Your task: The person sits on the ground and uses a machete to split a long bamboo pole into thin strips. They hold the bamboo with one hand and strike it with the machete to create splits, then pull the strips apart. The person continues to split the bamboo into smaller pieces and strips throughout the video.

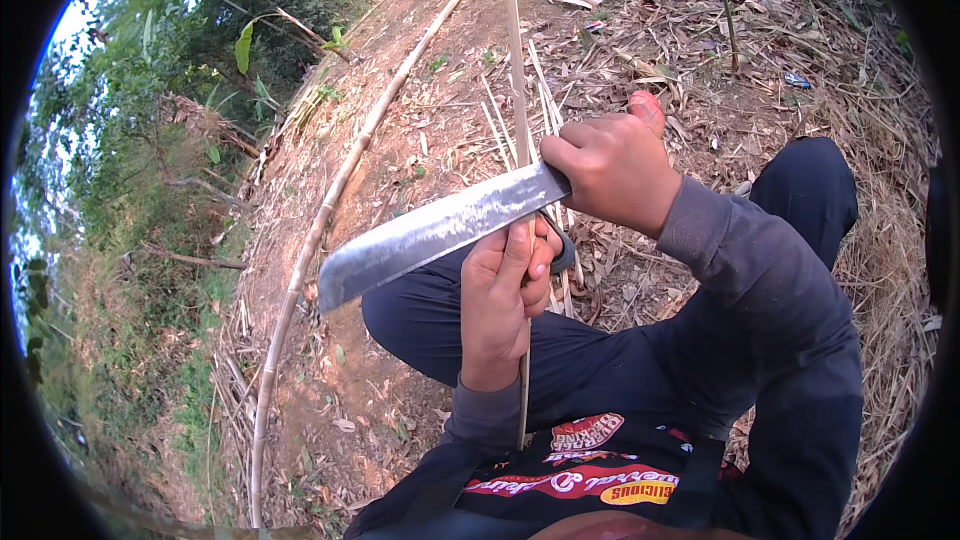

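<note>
My right hand is closed around the handle end of a machete, thumb raised. Its broad, scuffed steel blade points to the left and slants down toward a blunt tip. A long, thin bamboo strip runs from my lap up past the top of the view, and the blade crosses it. Just below the blade my left hand pinches the strip between thumb and fingers. Whether the cutting edge touches the strip I cannot tell. A dark curved thing shows beside my left fingers, partly hidden.
Several pale split strips lie on the ground beyond my hands. On the left a long bamboo pole stretches across leaf-strewn soil, with green brush beyond it. My bent knee is at the right, near dry grass. A thin stem stands far right.
</note>
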Action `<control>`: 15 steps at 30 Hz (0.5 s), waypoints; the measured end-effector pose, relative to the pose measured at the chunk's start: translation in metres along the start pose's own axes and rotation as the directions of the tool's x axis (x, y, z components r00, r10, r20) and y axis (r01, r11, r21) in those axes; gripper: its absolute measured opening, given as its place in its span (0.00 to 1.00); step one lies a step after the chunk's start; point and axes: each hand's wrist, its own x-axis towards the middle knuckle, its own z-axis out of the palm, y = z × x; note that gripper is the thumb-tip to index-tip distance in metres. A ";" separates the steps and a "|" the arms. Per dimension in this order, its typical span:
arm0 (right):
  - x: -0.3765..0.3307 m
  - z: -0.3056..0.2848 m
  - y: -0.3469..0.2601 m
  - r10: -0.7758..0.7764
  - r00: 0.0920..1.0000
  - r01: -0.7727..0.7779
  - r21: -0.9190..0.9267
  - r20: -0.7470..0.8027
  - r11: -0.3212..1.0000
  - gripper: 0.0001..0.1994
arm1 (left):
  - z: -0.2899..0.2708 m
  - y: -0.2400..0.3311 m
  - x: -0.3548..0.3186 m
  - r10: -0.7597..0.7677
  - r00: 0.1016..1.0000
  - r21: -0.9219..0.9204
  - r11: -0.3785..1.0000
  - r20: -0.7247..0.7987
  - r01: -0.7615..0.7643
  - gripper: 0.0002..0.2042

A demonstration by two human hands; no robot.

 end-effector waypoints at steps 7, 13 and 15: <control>0.040 -0.021 0.103 0.558 0.816 -0.564 0.005 -0.152 0.826 0.11 | -0.003 -0.019 -0.036 -0.092 0.995 0.044 0.995 0.043 0.090 0.12; 0.005 0.015 -0.001 0.056 0.988 -0.061 0.026 0.144 0.998 0.07 | -0.024 -0.022 -0.023 -0.064 0.998 0.004 0.998 -0.024 0.064 0.12; 0.001 0.019 -0.009 -0.132 0.988 0.136 -0.041 0.081 0.990 0.08 | -0.026 -0.021 -0.027 -0.057 0.997 0.029 0.998 -0.049 0.058 0.12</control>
